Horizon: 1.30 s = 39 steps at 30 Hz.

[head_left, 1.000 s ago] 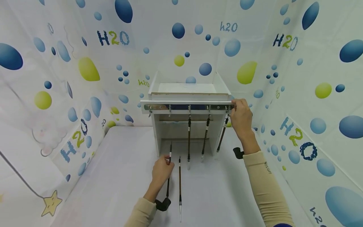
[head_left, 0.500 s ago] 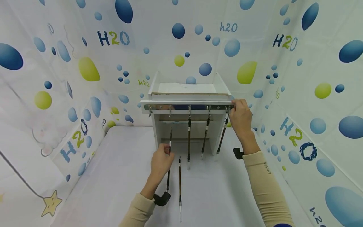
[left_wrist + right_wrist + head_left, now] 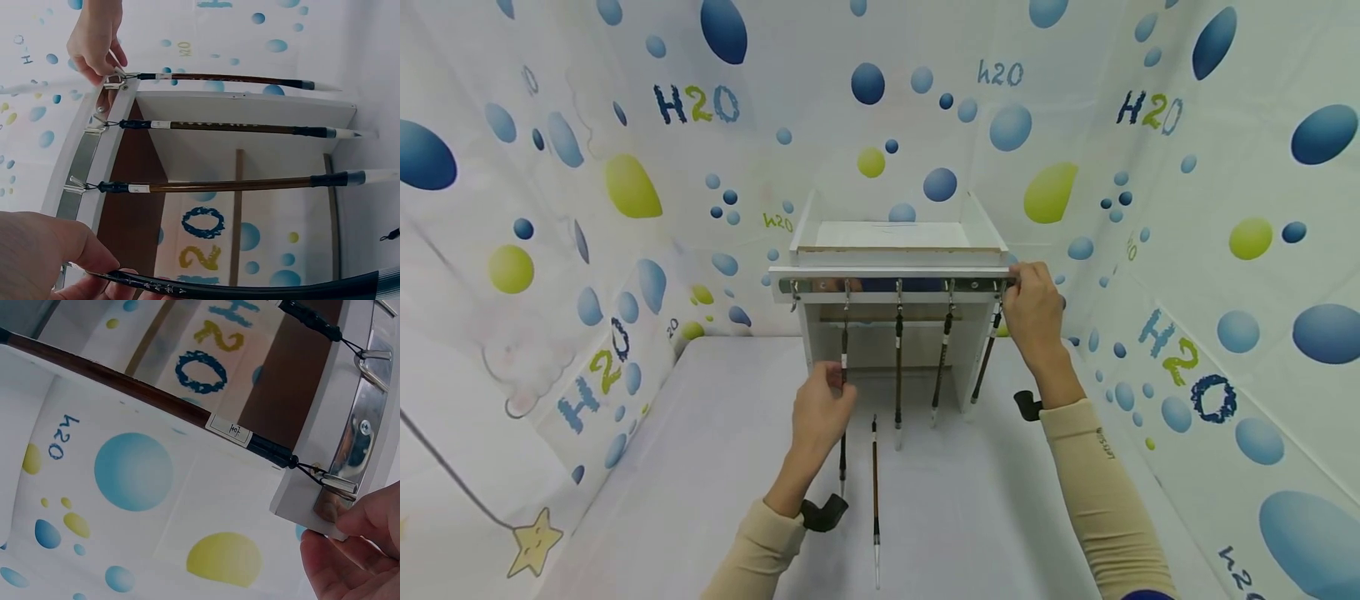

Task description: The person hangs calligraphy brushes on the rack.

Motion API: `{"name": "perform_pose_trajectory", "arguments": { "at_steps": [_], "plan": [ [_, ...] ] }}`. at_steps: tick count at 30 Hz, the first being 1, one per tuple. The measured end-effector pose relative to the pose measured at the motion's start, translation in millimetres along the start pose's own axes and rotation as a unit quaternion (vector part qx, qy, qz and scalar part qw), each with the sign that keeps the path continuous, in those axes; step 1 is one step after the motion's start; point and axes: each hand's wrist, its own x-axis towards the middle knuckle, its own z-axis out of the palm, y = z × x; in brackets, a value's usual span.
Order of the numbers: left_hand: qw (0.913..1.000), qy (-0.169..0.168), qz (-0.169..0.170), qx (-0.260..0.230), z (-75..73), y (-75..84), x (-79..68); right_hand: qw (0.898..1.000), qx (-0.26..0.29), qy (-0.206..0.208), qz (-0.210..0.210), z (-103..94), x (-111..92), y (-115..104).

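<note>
Left fingers (image 3: 90, 251) pinching a brush (image 3: 250, 292), right fingers (image 3: 326, 569) clamped on the rack's right edge (image 3: 292, 507), tabletop (image 3: 715, 450) spreading leftward

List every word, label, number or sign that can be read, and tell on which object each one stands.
"H2O": backdrop, several times, some partly hidden.
"h2O": same backdrop.
Right sleeve: lettering too small to read.
White labels on hanging brushes: too blurred to read.
Held brush: pale characters, too blurred to read.
</note>
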Motion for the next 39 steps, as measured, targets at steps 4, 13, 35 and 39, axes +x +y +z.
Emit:
{"name": "perform_pose_trajectory", "arguments": {
  "at_steps": [4, 13, 35, 39],
  "plan": [
    [0.9999, 0.006, 0.008, 0.003, -2.0, 2.9, 3.3, 1.0, -0.001, 0.003, -0.002, 0.4, 0, -1],
    [0.9997, 0.013, 0.017, 0.011, -5.3, 7.2, 8.5, 1.0, -0.003, 0.006, -0.005, 1.8, 0, -1],
    [0.999, 0.035, 0.026, 0.004, -8.2, 10.3, 14.6, 1.0, 0.011, 0.017, -0.007, 0.7, -1, -3],
    [0.999, 0.037, 0.026, 0.002, -8.9, 11.4, 15.3, 1.0, 0.012, 0.015, -0.004, 0.9, -2, -2]
  ]
}}
